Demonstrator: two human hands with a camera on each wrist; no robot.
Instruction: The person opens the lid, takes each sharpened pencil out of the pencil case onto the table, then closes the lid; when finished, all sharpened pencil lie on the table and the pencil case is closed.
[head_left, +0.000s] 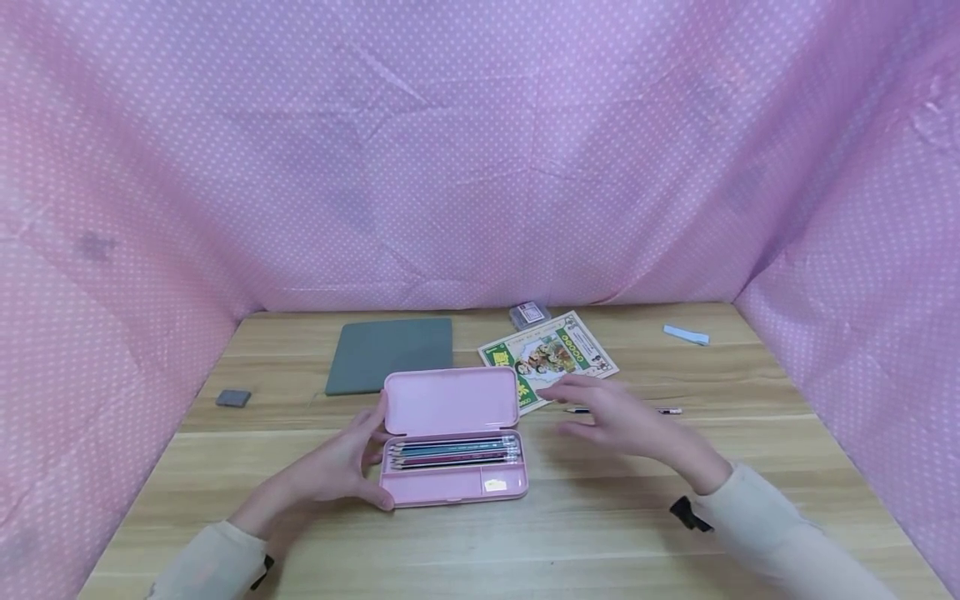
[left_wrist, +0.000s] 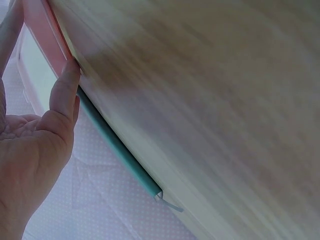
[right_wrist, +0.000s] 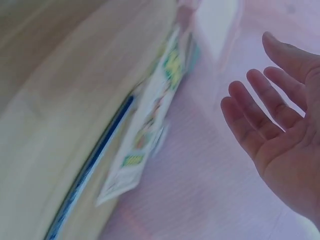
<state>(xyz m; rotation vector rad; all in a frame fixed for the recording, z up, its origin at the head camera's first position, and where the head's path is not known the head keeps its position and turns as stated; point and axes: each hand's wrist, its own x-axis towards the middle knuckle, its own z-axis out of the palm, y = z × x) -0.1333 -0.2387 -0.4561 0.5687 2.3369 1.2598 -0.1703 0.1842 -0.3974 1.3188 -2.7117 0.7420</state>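
Observation:
A pink pencil case (head_left: 450, 402) lies with its lid raised on the wooden table. Several pencils (head_left: 453, 452) fill its long rear compartment, and a small white piece (head_left: 495, 484) sits in the front right one. My left hand (head_left: 341, 462) holds the case at its left side, thumb at the front corner and fingers toward the hinge. Above the table to the right of the case, my right hand (head_left: 611, 417) hovers with its fingers extended, holding nothing. A single dark pencil (right_wrist: 90, 170) lies beneath it, partly hidden in the head view.
Behind the case are a grey-green notebook (head_left: 397, 350) and an illustrated booklet (head_left: 555, 354). A small clear box (head_left: 529, 315) stands at the back. Far left lies a grey block (head_left: 233, 398); a pale blue strip (head_left: 686, 335) is back right. Pink dotted cloth (head_left: 480, 167) surrounds the table.

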